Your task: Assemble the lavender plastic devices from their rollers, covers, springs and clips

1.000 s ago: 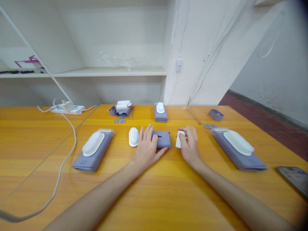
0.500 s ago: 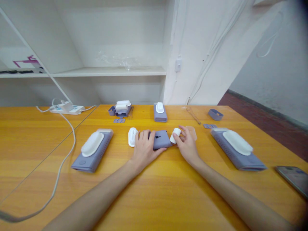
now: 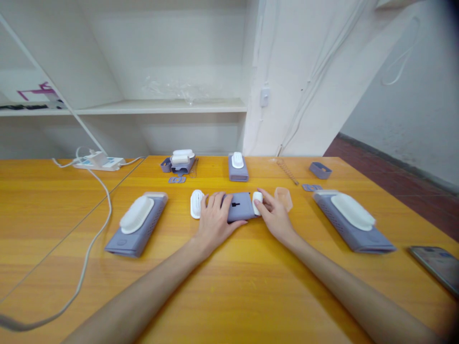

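My left hand (image 3: pixel 215 212) grips a purple-grey plastic housing (image 3: pixel 241 205) lying flat on the table, fingers over its left part and thumb along the near side. A small black mark shows on the housing's top. At its right end, my right hand (image 3: pixel 274 215) pinches a short white cylinder (image 3: pixel 257 203) between thumb and fingers. The cylinder sits against or just beside that end; which of the two I cannot tell. Left of my left hand lies a white oval ribbed piece (image 3: pixel 196 204). A clear, peach-looking cap (image 3: pixel 284 198) lies just beyond my right hand.
Purple-grey units with white oval tops stand left (image 3: pixel 136 224), right (image 3: pixel 355 220) and at the back (image 3: pixel 238 167). Springs (image 3: pixel 287 172), a purple frame (image 3: pixel 320 170) and flat plates (image 3: pixel 311 188) lie farther off. A phone (image 3: pixel 435 267) is at right; a cable (image 3: pixel 103 205) and power strip (image 3: pixel 100 162) at left.
My right hand has moved slightly left, bringing the white cylinder to the housing's right end and turning it more upright in view. The clear cap shows more fully. My left hand stays put.
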Motion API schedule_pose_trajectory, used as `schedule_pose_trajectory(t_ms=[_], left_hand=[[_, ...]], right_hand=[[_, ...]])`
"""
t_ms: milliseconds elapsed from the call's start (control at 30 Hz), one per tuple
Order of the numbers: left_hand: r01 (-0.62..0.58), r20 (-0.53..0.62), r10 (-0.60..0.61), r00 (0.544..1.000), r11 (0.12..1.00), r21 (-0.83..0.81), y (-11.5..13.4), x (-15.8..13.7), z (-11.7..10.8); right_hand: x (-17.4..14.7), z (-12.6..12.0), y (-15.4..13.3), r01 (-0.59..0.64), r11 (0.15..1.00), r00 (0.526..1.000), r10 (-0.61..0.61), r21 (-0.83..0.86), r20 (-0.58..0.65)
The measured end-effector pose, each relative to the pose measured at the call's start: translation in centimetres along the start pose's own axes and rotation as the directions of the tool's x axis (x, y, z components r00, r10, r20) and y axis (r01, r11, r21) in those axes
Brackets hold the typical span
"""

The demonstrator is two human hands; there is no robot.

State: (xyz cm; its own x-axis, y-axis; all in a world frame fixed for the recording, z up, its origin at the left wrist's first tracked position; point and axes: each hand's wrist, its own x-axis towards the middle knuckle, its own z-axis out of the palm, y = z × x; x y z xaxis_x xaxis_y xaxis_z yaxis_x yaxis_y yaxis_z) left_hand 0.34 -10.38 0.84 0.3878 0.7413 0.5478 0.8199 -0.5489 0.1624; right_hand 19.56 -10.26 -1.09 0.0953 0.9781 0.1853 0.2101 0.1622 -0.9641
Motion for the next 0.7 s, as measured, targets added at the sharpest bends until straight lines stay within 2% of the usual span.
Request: schedule_pose_trajectory(t_ms=[333, 567, 700], left_hand=[[-0.002, -0.041, 0.000, 0.999, 0.999, -0.049, -0.15, -0.07, 0.13], [-0.012, -0.057, 0.008, 0.998, 0.996, -0.084, -0.05, -0.02, 0.00], [-0.015, -0.060, 0.009, 0.998, 0.995, -0.100, -0.08, -0.04, -0.03]], right_hand=[[-0.01, -0.03, -0.14, 0.044, 0.999, 0.997, -0.045, 0.016, 0.070], [-0.17, -0.08, -0.61, -0.006, 1.000, 0.995, 0.004, 0.019, 0.096], [-0.27, -0.07, -0.63, 0.025, 1.000, 0.996, -0.023, -0.020, 0.086]])
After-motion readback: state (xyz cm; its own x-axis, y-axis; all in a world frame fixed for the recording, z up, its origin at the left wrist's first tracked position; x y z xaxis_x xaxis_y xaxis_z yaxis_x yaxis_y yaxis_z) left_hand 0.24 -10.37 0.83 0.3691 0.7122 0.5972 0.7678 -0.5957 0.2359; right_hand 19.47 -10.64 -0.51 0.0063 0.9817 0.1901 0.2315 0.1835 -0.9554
